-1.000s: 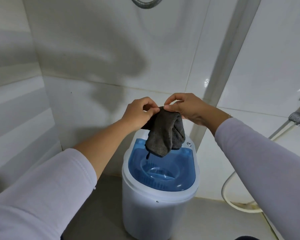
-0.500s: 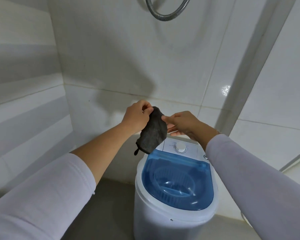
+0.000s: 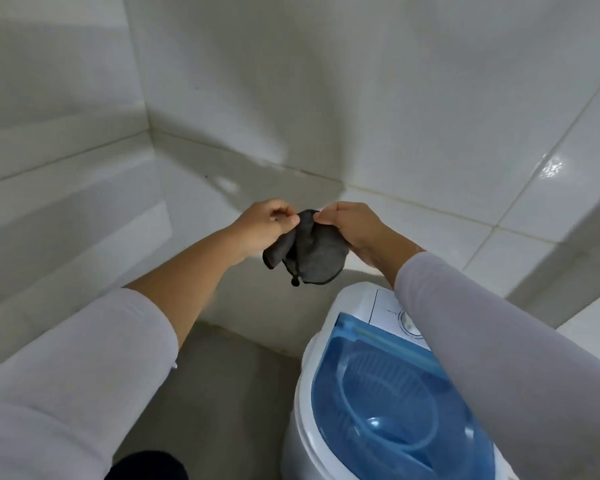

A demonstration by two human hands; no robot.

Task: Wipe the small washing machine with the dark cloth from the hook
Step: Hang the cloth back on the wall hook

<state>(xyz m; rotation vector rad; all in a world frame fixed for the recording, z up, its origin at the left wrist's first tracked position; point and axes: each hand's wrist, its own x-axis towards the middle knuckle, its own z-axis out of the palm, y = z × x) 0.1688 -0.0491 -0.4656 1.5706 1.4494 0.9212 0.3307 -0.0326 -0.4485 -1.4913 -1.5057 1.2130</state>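
Pinched between thumb and fingertips, the dark cloth (image 3: 312, 251) is held up by both hands at its top edge. The left hand (image 3: 264, 226) is closed on the left part of the cloth, and a rolled-up bit of cloth hangs down below it. The right hand (image 3: 352, 226) is closed on the right part, and the bigger, rounder part of the cloth hangs under it. The two hands are very near each other, with only a small bit of cloth seen between the thumbs. A thin string with a little knot is seen hanging from the bottom of the cloth.

The cloth is held in the air in front of the white tiled wall (image 3: 326, 98). It is above and a little to the left of the small washing machine (image 3: 326, 427), and it is not touching it. The washing machine is white and round, and it is set on the grey floor (image 3: 222, 393) near the corner. Its blue see-through lid (image 3: 388, 410) is shut. A white knob (image 3: 407, 323) is seen behind the lid, partly hidden by the right sleeve (image 3: 499, 341). Both arms are covered by pale sleeves, and the left sleeve (image 3: 84, 375) is pushed up from the forearm.
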